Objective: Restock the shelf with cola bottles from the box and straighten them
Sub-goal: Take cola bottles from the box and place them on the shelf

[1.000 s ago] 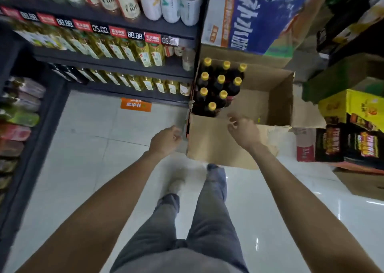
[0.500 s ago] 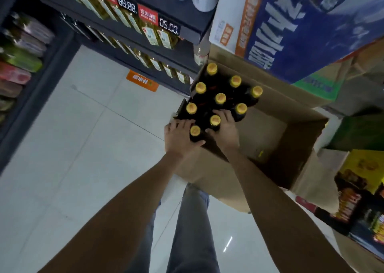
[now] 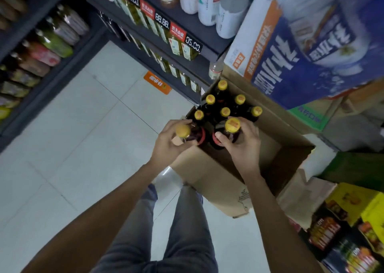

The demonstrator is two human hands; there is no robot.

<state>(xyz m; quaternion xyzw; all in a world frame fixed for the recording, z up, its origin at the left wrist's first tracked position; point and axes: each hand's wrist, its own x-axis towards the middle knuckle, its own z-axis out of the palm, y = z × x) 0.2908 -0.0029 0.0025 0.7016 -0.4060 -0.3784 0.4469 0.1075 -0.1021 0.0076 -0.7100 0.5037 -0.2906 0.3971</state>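
Both forearms bare to the frame edge, no sleeves, watch or rings seen. Left hand (image 3: 168, 146) and right hand (image 3: 243, 146) ungloved. Grey trousers (image 3: 176, 237) worn, plain fabric w/ soft creases, seen from 6 o'clock up toward centre. Shoes hidden; upper garment not in frame.

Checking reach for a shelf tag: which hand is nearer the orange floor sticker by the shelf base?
Left. The left hand is just right of the orange floor sticker; the right hand is farther right, over the cardboard box.
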